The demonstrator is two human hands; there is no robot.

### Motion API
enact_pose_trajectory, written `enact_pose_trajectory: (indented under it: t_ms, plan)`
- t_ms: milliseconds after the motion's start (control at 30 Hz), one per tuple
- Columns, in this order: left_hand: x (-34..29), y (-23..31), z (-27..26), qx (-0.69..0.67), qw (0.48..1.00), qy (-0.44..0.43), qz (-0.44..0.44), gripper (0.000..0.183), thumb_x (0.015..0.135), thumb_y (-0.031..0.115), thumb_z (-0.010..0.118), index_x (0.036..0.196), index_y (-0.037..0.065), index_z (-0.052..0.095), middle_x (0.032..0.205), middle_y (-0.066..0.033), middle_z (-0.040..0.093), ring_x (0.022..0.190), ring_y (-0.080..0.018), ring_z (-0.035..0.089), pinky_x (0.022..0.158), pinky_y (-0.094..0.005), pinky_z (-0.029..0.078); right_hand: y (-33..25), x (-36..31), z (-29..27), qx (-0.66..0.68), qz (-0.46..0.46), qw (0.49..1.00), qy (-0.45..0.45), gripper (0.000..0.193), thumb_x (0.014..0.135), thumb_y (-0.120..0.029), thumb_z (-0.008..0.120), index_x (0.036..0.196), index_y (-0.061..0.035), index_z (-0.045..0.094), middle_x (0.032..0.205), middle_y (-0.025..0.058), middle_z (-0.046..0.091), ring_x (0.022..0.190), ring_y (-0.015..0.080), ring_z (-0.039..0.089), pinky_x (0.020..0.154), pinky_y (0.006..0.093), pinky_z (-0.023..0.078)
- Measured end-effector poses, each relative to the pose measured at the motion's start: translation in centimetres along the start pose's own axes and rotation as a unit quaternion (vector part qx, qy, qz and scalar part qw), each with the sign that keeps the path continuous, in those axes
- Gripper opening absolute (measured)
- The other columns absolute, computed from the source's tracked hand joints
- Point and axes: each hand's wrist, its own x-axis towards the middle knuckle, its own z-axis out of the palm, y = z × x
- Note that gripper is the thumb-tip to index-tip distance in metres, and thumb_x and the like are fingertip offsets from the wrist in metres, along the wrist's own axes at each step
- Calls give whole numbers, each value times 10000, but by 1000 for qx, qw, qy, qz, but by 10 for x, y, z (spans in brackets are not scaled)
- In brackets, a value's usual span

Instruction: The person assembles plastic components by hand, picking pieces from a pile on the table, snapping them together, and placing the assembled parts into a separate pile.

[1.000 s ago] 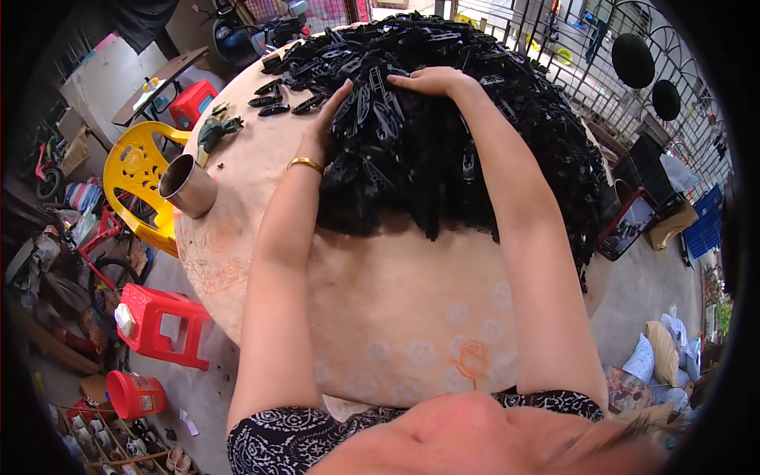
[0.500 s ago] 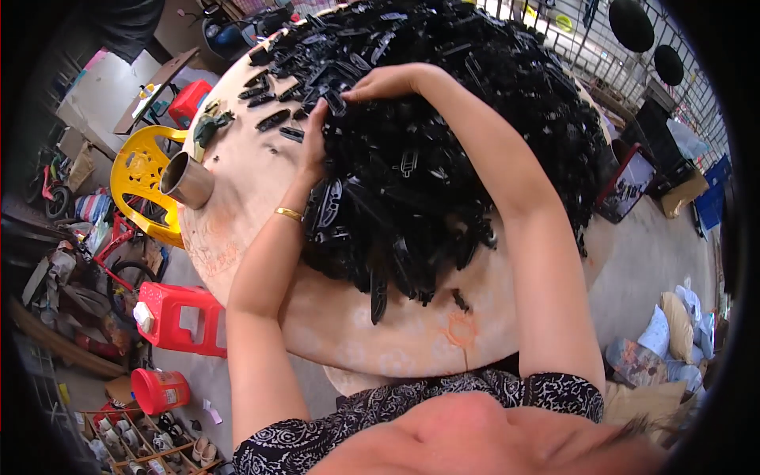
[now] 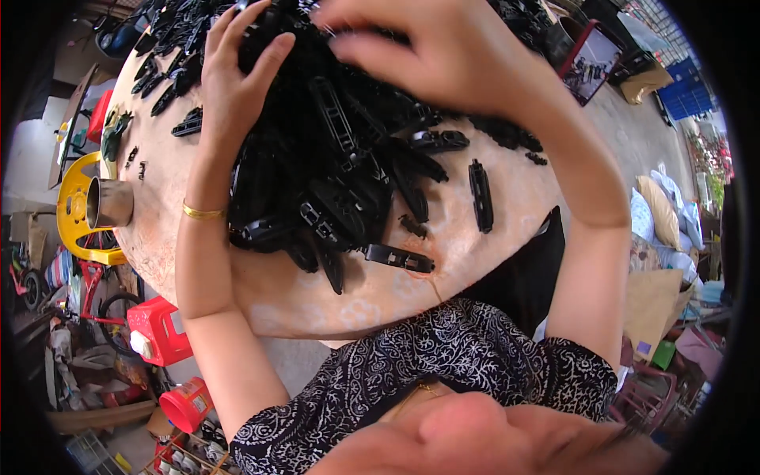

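A heap of black plastic parts [image 3: 332, 174], long and narrow like clips, covers much of the round table [image 3: 324, 307]. My left hand [image 3: 237, 75] is at the heap's left side with thumb and fingers apart. Dark parts show in the gap between them, and none is plainly gripped. Across from it, my right hand [image 3: 412, 51] hangs over the heap, smeared by motion. Its fingertips point left, and whether they hold anything is unclear. Near the front edge, one black part [image 3: 400, 258] lies apart, and another black part [image 3: 480, 196] lies to its right.
A metal cup [image 3: 109, 203] stands at the table's left edge, beside a yellow chair [image 3: 75, 198]. A red stool [image 3: 158, 331] and a red bucket [image 3: 187, 404] are on the floor at left. Stuffed bags [image 3: 661, 210] lie at right, below a blue crate [image 3: 685, 91].
My hands, close together at the heap's far left before, are now apart and nearer. Several black parts now lie loose near the front edge. The whole view has shifted.
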Motion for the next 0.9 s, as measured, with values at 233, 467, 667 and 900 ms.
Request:
enact_pose_trajectory:
  t_ms: [233, 467, 667, 900]
  plan:
    - [6, 45, 19, 119, 957, -207, 164, 535, 864, 367, 606, 1337, 163, 465, 1421, -147, 366, 1302, -345, 330, 1073, -405, 273, -86, -159, -39, -89, 203, 969, -113, 279, 748, -200, 705, 970, -51, 626, 914, 95, 611, 720, 260, 609, 622, 339, 498]
    - [-13, 134, -6, 73, 918, -336, 196, 639, 733, 400, 692, 1263, 91, 511, 1351, -160, 416, 1301, -363, 307, 1092, -492, 194, -82, -194, -46, -174, 368, 908, -94, 276, 787, -84, 646, 1050, -24, 591, 925, 118, 581, 696, 274, 589, 609, 331, 476]
    - [-133, 161, -2, 43, 872, -417, 254, 530, 750, 194, 633, 1220, -15, 505, 1255, -154, 505, 1249, -332, 411, 1067, -465, 288, -64, -187, -29, -252, 370, 888, -103, 211, 807, -139, 603, 993, -40, 603, 895, 114, 563, 762, 300, 606, 639, 386, 502]
    - [-104, 132, 55, 48, 901, -339, 265, 403, 758, 83, 531, 1149, -14, 519, 1215, -164, 502, 1211, -329, 419, 1032, -434, 338, -22, -179, 9, -289, 310, 898, -121, 90, 790, -102, 562, 806, -14, 553, 869, 146, 552, 746, 307, 613, 629, 390, 511]
